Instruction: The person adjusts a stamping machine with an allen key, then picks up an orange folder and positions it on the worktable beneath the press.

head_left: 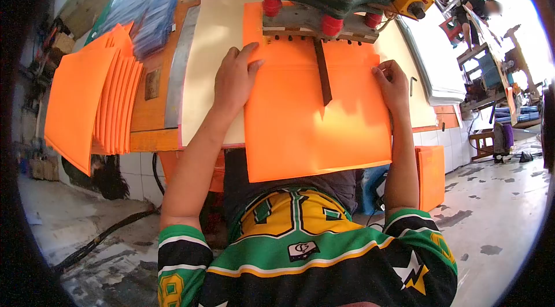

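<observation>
Wooden bench (pixel 151 140) stood over patchy floor (pixel 483 191). Left hand (pixel 233 79) touched orange sheet (pixel 289 125), fingers apart; right hand (pixel 395 86) finger-pinched its edge.

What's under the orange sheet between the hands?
Cream surface shows past both sides of the orange sheet, dark clothing past its near edge; anything directly beneath is covered.

Beyond the table's (pixel 151 141) right edge glare is strong, and the orange sheet (pixel 289 139) shines in patches (corners are dark, curved).
</observation>
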The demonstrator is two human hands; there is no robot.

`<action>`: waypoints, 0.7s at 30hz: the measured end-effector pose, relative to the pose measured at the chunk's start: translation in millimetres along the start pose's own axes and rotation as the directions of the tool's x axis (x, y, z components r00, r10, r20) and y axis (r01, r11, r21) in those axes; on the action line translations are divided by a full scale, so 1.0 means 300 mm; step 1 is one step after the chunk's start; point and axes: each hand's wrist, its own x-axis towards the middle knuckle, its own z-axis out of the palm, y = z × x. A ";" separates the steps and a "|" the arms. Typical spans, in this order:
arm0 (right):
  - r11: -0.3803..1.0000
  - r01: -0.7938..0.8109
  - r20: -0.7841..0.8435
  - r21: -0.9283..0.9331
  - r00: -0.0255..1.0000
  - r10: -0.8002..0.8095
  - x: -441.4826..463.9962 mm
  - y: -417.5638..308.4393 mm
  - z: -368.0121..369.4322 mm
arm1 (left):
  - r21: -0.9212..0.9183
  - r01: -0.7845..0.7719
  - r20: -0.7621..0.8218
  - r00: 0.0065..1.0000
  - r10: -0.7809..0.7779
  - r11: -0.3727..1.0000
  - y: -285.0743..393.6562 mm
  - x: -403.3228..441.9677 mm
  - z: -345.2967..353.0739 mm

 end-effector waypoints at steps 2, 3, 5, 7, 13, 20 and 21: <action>1.000 -0.011 0.007 -0.005 1.000 0.011 -0.003 0.003 0.004 | -0.015 -0.007 0.003 1.000 0.007 1.000 -0.003 0.003 -0.002; 1.000 0.004 0.004 -0.030 1.000 -0.004 0.000 0.011 0.005 | -0.016 0.001 0.000 1.000 -0.001 1.000 -0.005 0.002 0.000; 0.998 0.027 0.002 -0.050 1.000 -0.026 0.009 0.018 0.010 | -0.035 0.028 0.039 0.999 -0.027 0.999 -0.010 0.012 0.000; 0.999 0.022 0.007 -0.026 1.000 -0.022 -0.003 -0.002 0.008 | -0.035 0.044 0.047 0.998 -0.042 0.998 -0.007 0.010 -0.007; 0.998 0.056 -0.018 -0.016 0.998 -0.057 -0.020 -0.019 0.005 | -0.052 0.049 0.079 0.996 -0.045 0.997 -0.005 0.007 -0.025; 0.995 0.047 0.062 -0.090 0.997 -0.042 -0.065 -0.061 -0.016 | -0.061 0.106 0.100 0.990 -0.100 0.992 0.021 0.012 -0.047; 0.992 0.073 0.053 -0.100 0.996 -0.068 -0.065 -0.047 -0.005 | -0.061 0.094 0.095 0.992 -0.088 0.994 0.033 0.014 -0.045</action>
